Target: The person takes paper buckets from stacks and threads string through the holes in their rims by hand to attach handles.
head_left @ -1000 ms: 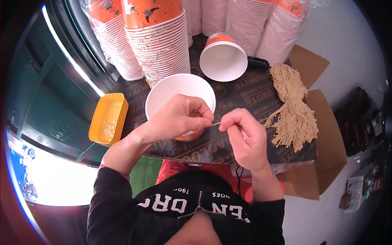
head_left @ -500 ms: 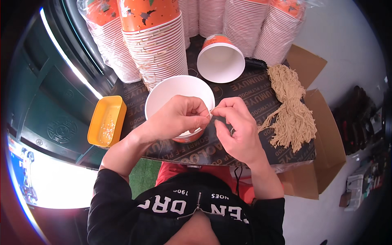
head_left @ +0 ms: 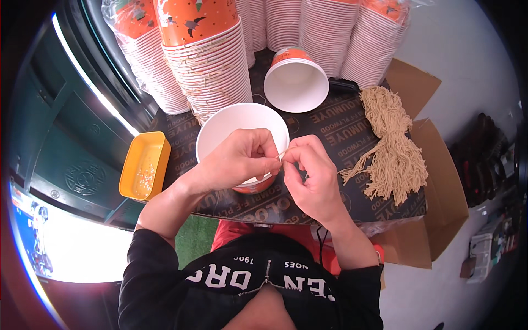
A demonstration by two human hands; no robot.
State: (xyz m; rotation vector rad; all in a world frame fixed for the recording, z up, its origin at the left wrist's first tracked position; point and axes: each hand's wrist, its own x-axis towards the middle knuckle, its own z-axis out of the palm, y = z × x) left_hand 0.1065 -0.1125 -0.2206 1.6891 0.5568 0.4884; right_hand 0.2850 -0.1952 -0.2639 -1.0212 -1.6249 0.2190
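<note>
In front of me on the table stands a white-lined paper bucket (head_left: 220,122) with an orange outside, its mouth facing up. At its right rim my left hand (head_left: 247,157) pinches a thin tan cord (head_left: 281,156). My right hand (head_left: 312,175) is closed on the same cord, thumb and forefinger meeting the left fingertips. Most of the cord is hidden by the fingers, and I cannot tell whether it is knotted. To the right lies a bundle of tan cords (head_left: 397,159), gathered near its middle, with loose strands reaching toward my right hand.
A tall stack of orange paper buckets (head_left: 209,71) with cord handles stands behind. Another bucket (head_left: 297,85) lies tipped toward me. Plastic-wrapped bucket stacks (head_left: 374,44) line the back. A yellow tray (head_left: 129,165) with small bits sits at the left edge; a cardboard box (head_left: 443,187) is at right.
My right hand has moved slightly left and in, its thumb now up against the left fingertips at the cord. The left hand has hardly moved.
</note>
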